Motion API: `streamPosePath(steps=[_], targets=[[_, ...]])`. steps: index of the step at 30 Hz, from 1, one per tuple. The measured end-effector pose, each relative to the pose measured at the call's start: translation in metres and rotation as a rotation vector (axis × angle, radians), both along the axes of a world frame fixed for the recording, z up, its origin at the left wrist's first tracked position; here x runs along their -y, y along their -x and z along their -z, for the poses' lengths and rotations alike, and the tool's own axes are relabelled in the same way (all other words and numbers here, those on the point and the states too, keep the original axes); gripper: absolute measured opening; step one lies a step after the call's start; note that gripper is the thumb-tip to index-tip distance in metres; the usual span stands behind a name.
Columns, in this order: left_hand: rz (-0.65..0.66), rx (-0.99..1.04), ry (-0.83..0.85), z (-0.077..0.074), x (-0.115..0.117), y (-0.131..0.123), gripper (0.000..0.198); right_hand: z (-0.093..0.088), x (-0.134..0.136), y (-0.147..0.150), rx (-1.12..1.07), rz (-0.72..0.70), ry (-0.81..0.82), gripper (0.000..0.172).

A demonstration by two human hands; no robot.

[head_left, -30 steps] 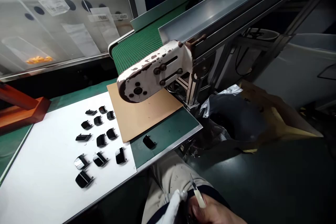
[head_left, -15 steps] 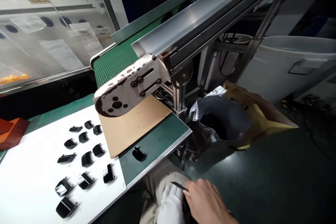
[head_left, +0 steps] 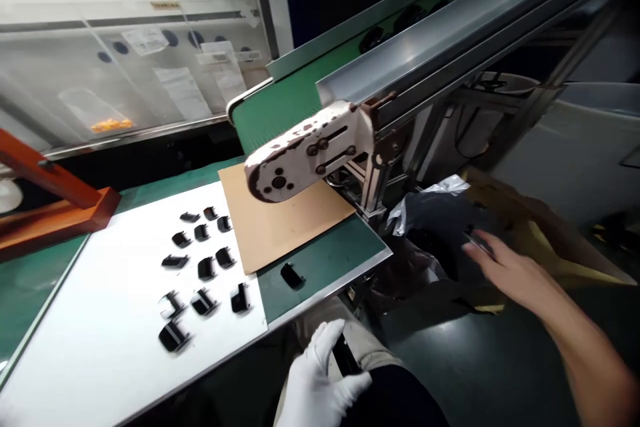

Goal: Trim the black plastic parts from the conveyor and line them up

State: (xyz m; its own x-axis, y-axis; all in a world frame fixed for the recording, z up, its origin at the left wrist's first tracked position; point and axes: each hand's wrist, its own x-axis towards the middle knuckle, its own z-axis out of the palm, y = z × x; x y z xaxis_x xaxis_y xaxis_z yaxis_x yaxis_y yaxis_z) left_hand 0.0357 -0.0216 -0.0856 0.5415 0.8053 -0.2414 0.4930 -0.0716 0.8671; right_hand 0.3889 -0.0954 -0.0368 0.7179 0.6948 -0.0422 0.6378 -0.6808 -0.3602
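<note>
My left hand (head_left: 320, 383), in a white glove, is low in the view over my lap, its fingers curled round a small black plastic part (head_left: 345, 355). My bare right hand (head_left: 505, 270) reaches out to the right, fingers stretched over a dark plastic bag (head_left: 435, 217) that sits in a brown cardboard box (head_left: 545, 240). The hand is smeared by motion. A thin pale streak shows at its fingertips, and I cannot tell whether it holds anything. Several black parts (head_left: 205, 260) lie on a white sheet (head_left: 100, 327), and one more black part (head_left: 291, 275) lies on the green table (head_left: 330, 260).
A green conveyor belt (head_left: 285, 107) ends above a brown card sheet (head_left: 280, 220), with a worn white end plate (head_left: 310, 153). An orange wooden stand (head_left: 55, 200) sits at the far left. A large pale bin (head_left: 580, 140) stands on the right.
My right hand has left my lap and swung out to the right over the bag. My left hand now shows the black part. The view has shifted to the left.
</note>
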Motion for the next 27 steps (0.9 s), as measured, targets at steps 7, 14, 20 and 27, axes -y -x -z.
streamPosePath(steps=[7, 14, 20, 27], targets=[[-0.079, 0.294, 0.056, -0.04, 0.008, 0.013, 0.058, 0.002, -0.002, 0.121, -0.484, -0.576, -0.046, 0.047], [-0.205, 0.458, 0.219, -0.048, 0.022, 0.022, 0.066, -0.031, -0.014, 0.191, -0.461, -0.92, -0.099, 0.061], [-0.236, 0.529, 0.187, -0.055, 0.026, 0.027, 0.072, -0.034, -0.018, 0.206, -0.277, -0.98, -0.075, 0.071], [-0.202, 0.572, 0.311, -0.064, 0.026, 0.028, 0.069, -0.037, -0.024, 0.212, -0.337, -1.025, -0.066, 0.079]])
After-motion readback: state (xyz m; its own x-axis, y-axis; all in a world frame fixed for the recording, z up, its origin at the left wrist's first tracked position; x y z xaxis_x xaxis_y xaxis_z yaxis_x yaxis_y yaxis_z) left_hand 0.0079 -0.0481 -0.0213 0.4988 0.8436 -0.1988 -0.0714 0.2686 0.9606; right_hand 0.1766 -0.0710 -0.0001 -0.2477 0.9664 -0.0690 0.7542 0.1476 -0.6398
